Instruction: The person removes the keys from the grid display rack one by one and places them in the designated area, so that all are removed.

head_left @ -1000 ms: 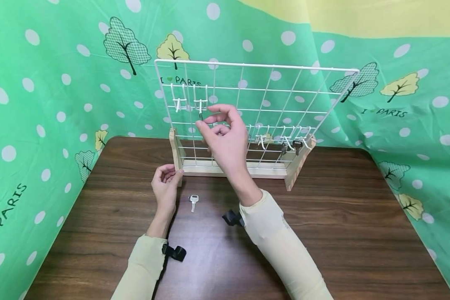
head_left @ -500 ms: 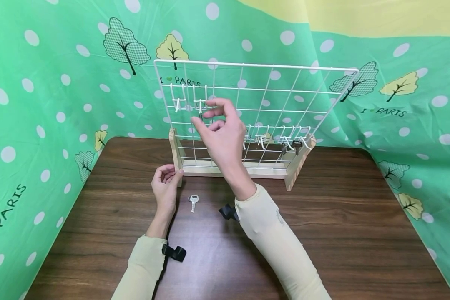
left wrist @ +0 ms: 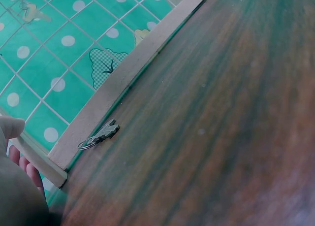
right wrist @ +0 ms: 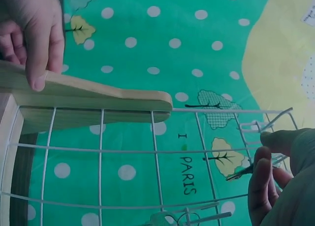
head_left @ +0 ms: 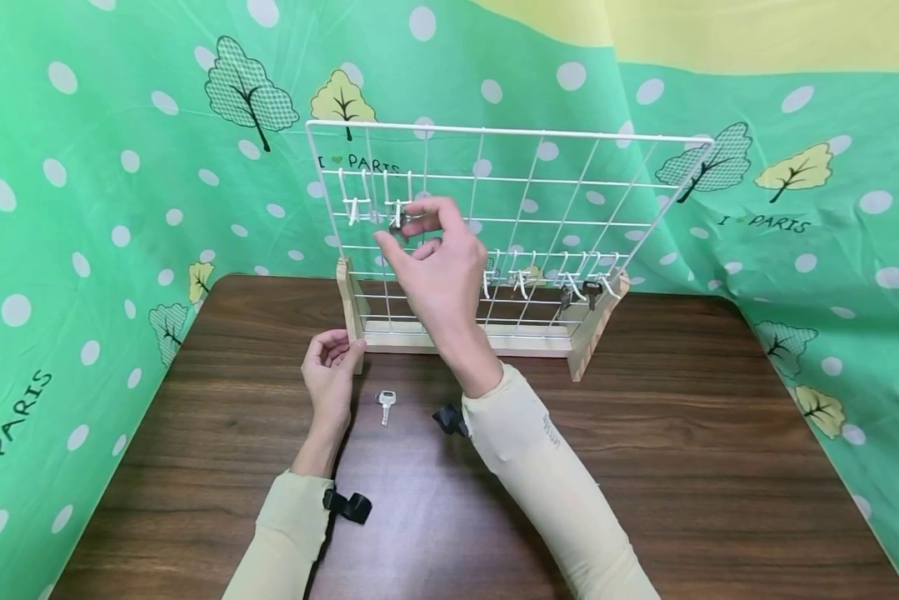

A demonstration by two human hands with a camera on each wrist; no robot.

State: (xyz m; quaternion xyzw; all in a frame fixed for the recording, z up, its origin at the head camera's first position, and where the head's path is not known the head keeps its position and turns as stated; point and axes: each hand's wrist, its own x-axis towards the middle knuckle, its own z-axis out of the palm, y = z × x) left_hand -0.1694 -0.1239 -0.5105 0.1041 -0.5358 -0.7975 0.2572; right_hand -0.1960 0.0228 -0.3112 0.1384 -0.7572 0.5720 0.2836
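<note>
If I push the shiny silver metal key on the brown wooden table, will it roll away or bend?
The silver metal key lies flat, so it would probably slide, not roll. It looks like solid metal, so it likely won't bend. The thin metal ring looped at its end might swing when lifted.

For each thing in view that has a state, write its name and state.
Rack: standing on the table
Loose key: lying on the table
Upper-left hook: bare
Rightmost key: hanging from the rack
Left hand: gripping the left leg
Right hand: at the upper key; grip unclear
</note>
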